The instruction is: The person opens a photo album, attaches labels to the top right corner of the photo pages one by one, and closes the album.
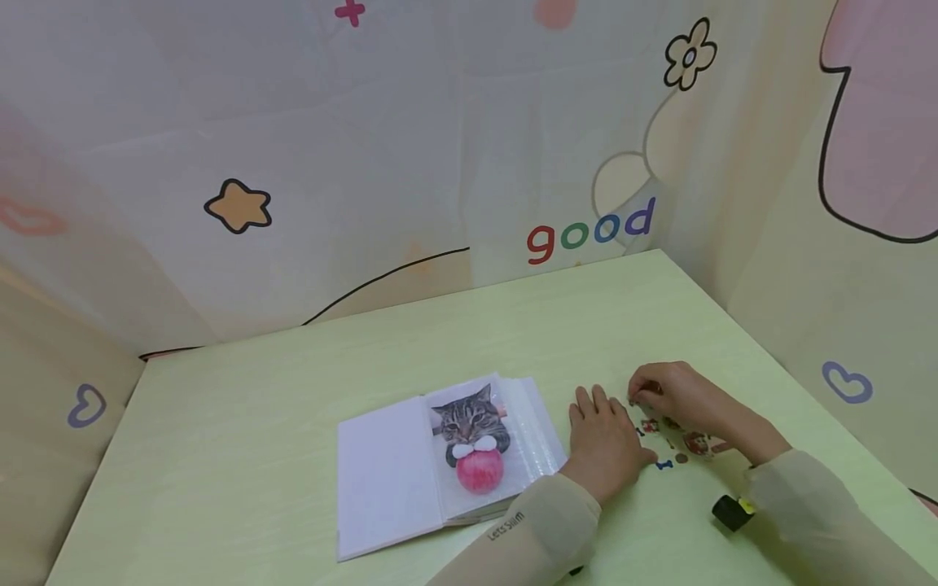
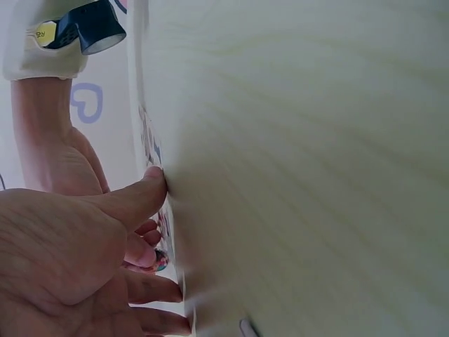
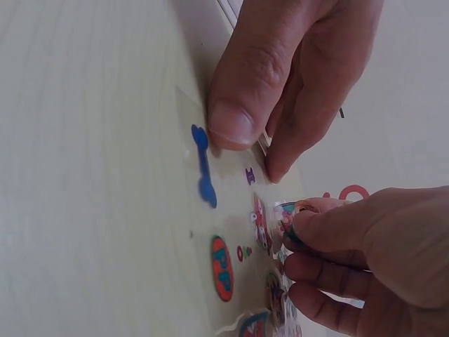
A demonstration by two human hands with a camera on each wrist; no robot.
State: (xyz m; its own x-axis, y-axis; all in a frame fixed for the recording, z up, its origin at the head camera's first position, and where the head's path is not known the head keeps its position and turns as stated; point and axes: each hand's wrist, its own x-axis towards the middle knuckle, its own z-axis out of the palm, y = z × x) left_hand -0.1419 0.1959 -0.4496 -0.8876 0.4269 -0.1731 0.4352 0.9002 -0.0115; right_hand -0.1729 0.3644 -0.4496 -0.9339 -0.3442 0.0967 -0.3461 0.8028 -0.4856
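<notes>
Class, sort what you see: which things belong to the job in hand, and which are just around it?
Likely part of the job:
- sticker sheet
- left hand, touching the sheet
- right hand, pinching a sticker
- open album, probably, lying alongside

Just around it:
- printed backdrop
- black wrist device

"good" (cloth [image 1: 396,155]), "PP" (stkr [image 3: 222,268]), "Lets…" (slv [image 1: 545,521])

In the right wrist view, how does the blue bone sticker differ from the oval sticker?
The bone is narrow with wider ends, while the oval is smoothly rounded. The bone is plain blue; the oval is orange-red with teal letters. The bone lies close to the thumb of the left hand, whereas the oval lies farther from it. Both lie flat on the sheet.
</notes>
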